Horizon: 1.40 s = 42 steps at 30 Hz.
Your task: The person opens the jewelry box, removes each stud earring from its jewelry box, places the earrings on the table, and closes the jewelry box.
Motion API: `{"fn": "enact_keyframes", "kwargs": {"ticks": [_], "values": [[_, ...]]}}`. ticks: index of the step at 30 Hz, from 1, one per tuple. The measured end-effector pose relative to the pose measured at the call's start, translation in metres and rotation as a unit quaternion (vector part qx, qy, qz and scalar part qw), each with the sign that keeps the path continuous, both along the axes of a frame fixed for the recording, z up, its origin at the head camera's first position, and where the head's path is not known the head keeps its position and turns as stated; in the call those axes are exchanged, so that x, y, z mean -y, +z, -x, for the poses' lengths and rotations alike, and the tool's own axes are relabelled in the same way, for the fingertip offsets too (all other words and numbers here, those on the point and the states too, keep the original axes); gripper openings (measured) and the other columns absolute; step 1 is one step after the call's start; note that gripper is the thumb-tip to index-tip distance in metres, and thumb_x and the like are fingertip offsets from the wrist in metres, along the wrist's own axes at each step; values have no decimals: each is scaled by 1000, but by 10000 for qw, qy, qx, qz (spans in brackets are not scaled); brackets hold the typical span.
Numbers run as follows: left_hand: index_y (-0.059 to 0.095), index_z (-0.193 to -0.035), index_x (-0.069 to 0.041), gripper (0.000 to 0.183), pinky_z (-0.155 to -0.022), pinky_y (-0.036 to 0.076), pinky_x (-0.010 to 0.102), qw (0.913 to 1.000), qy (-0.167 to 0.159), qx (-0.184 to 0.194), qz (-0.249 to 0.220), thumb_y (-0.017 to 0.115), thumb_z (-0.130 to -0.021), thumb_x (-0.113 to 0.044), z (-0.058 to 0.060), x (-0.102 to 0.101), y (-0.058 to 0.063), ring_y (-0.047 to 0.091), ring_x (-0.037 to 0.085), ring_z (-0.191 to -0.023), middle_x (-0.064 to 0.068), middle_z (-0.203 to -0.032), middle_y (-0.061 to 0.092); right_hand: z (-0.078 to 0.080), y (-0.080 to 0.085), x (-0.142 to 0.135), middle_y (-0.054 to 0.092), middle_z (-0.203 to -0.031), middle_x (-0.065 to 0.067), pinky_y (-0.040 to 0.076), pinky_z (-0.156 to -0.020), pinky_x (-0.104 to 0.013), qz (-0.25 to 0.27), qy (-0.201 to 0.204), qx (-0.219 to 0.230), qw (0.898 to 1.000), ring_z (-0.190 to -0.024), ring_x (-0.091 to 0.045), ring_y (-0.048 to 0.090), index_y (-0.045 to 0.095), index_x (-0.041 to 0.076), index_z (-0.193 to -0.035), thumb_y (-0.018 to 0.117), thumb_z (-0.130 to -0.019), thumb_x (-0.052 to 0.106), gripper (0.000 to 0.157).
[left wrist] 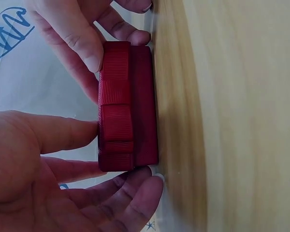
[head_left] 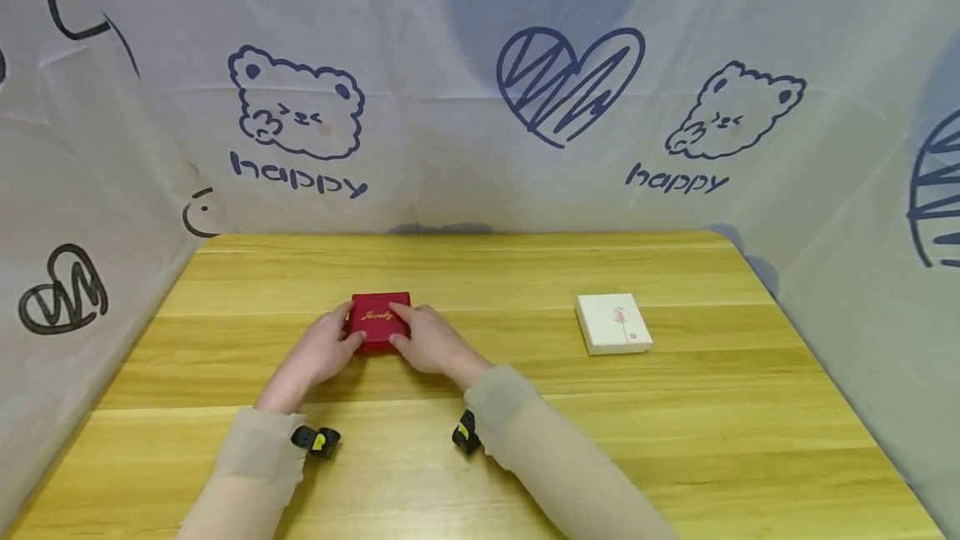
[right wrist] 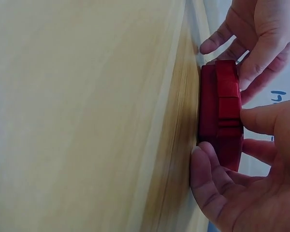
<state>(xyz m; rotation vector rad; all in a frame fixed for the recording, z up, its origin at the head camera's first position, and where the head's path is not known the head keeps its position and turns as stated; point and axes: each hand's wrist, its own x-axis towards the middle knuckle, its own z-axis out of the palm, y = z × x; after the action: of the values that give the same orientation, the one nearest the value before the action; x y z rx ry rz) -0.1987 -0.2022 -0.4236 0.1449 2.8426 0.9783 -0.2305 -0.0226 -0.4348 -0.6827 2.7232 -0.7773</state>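
Observation:
A red jewelry box (head_left: pixel 378 325) with gold lettering on its lid sits left of the middle of the table. My left hand (head_left: pixel 325 348) grips its left side, thumb at the lid's front corner. From the right my right hand (head_left: pixel 433 342) holds the opposite side, with thumb and index finger on the lid. Both wrist views show the box's bow-trimmed front; a ribbed red bow (left wrist: pixel 117 96) runs along the lid's edge, above the darker base (right wrist: pixel 208 104). Lower fingers of both hands curl beside the base, close to the tabletop. The inside of the box is hidden.
A white square box (head_left: pixel 611 325) with a pink flower print lies on the right part of the wooden table (head_left: pixel 510 473). Behind and beside the table hangs a pale cloth (head_left: pixel 435 132) with bear and heart drawings. Each sleeve cuff has a black wrist device (head_left: pixel 324 442).

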Motion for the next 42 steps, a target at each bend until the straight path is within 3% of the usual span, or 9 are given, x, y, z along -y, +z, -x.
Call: {"fn": "enact_keyframes", "kwargs": {"ticks": [5,11,19,24,30,36,42], "values": [[26,-144,18,58,-101,38,57,10000,21,-21,-10,50,-101,-12,0,1,-1,47,48,-124,39,-135,44,1,-1,-1,53,-136,-13,39,-104,-33,69,28,48,10000,-122,-21,51,39,15,-152,54,-102,28,54],[23,-146,17,61,-96,42,56,9998,121,92,-140,51,-101,-16,0,3,-1,54,44,-115,35,-126,52,5,0,-10,48,-140,-15,36,-107,-36,353,86,453,9983,-127,-23,47,31,16,-155,54,-101,36,62],[26,-150,6,77,-89,45,55,9989,470,-20,15,64,-95,-31,-7,0,10,50,41,-109,33,-134,40,2,14,-35,40,-148,-16,34,-109,-42,582,267,440,9970,-129,-26,46,25,15,-157,58,-99,38,71],[29,-150,3,78,-92,44,57,9980,509,-362,-73,68,-92,-31,-14,-11,17,49,41,-112,31,-135,41,-1,23,-63,39,-147,-19,44,-98,-42,749,162,440,9961,-101,-22,59,26,14,-156,62,-97,36,73],[32,-150,0,76,-98,40,58,9949,517,-818,-269,71,-90,-28,-21,-34,22,48,42,-117,28,-136,44,-5,30,-105,43,-142,-21,47,-78,-36,912,-44,233,9956,-80,-14,56,27,10,-155,65,-96,32,74],[35,-150,-5,74,-90,49,56,9943,220,-943,-448,73,-89,-24,-25,-59,26,48,41,-120,23,-142,42,-12,34,-151,41,-145,-21,49,-83,-40,966,-398,132,9944,-95,-20,57,26,9,-155,65,-96,31,74],[39,-149,-2,73,-105,32,60,9965,-209,-688,426,73,-89,-25,-22,-65,17,36,46,-132,26,-147,36,-18,35,-183,37,-148,-20,50,-85,-43,870,-698,122,9937,-105,-27,57,26,11,-156,65,-96,32,75]]}}
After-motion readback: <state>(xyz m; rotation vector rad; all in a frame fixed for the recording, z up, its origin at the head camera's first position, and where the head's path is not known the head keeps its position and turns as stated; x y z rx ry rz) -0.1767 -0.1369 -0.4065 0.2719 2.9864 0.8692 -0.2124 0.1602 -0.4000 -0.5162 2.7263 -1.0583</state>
